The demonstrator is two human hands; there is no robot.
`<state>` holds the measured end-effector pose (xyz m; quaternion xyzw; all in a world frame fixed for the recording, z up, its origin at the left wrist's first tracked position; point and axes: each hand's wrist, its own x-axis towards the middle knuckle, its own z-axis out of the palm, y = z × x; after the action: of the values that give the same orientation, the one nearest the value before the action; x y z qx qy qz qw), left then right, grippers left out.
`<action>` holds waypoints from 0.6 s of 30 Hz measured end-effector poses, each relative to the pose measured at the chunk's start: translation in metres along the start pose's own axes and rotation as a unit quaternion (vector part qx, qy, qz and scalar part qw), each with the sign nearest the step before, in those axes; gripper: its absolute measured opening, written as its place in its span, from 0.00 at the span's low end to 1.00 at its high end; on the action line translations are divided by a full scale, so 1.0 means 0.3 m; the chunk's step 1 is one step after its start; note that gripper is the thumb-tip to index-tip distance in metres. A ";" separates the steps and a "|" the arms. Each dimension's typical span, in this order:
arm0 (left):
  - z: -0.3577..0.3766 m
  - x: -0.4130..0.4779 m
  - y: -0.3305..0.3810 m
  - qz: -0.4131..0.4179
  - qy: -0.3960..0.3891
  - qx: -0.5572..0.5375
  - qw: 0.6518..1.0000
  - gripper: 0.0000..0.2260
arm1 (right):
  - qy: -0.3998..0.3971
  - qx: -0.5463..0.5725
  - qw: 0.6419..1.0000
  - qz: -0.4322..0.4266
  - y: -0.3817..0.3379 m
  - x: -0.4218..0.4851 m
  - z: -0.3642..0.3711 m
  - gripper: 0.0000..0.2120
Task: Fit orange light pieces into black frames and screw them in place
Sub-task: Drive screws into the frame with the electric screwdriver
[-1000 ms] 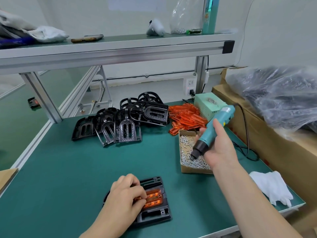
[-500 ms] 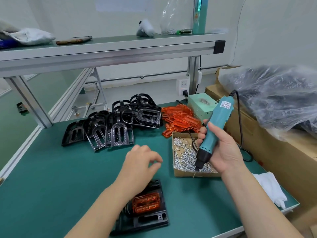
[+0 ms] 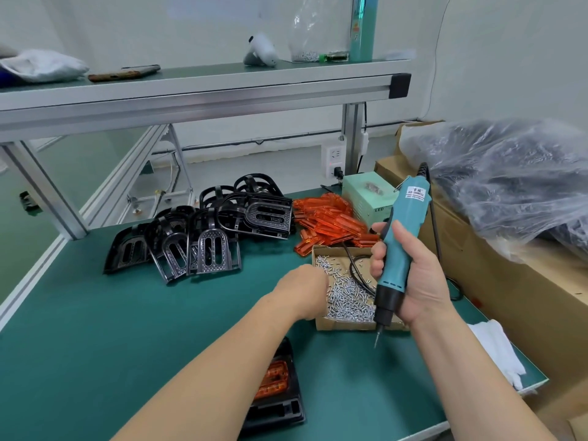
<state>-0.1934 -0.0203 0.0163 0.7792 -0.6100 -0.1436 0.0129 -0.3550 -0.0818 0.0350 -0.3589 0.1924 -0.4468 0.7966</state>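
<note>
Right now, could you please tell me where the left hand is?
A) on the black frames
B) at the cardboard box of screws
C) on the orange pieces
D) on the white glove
B: the left hand is at the left edge of the cardboard box, over the silver screws.

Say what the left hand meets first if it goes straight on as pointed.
Probably the loose screws in the cardboard box: the left hand is at its rim, fingers hidden.
</note>
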 end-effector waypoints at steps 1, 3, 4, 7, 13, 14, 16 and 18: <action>0.006 -0.010 0.005 -0.009 0.002 0.001 1.000 0.06 | 0.003 0.010 1.000 0.002 0.001 0.000 0.006 0.12; 0.014 -0.029 0.015 -0.018 -0.003 0.003 1.000 0.06 | 0.016 0.020 1.000 0.003 0.005 0.002 0.020 0.14; 0.018 -0.035 0.019 -0.021 -0.006 0.003 1.000 0.07 | 0.025 0.019 1.000 0.002 0.007 0.003 0.028 0.15; 0.027 -0.057 0.041 -0.041 0.001 0.002 0.999 0.08 | 0.041 0.011 0.999 -0.001 0.016 0.007 0.049 0.16; 0.052 -0.090 0.055 -0.032 0.065 -0.082 0.994 0.04 | 0.064 0.018 0.998 -0.019 0.021 0.016 0.079 0.13; 0.053 -0.094 0.045 -0.026 0.081 -0.115 0.990 0.03 | 0.067 0.021 0.997 -0.023 0.020 0.017 0.083 0.14; 0.047 -0.106 0.023 -0.009 0.108 -0.180 0.978 0.05 | 0.074 0.021 0.996 -0.035 0.018 0.020 0.088 0.16; 0.033 -0.128 0.004 -0.006 0.110 -0.272 0.956 0.07 | 0.080 0.014 0.996 -0.046 0.014 0.022 0.092 0.14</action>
<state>-0.2051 0.0177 0.0150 0.7608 -0.5379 -0.2177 0.2907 -0.3319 -0.0750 0.0504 -0.3194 0.2330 -0.5129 0.7620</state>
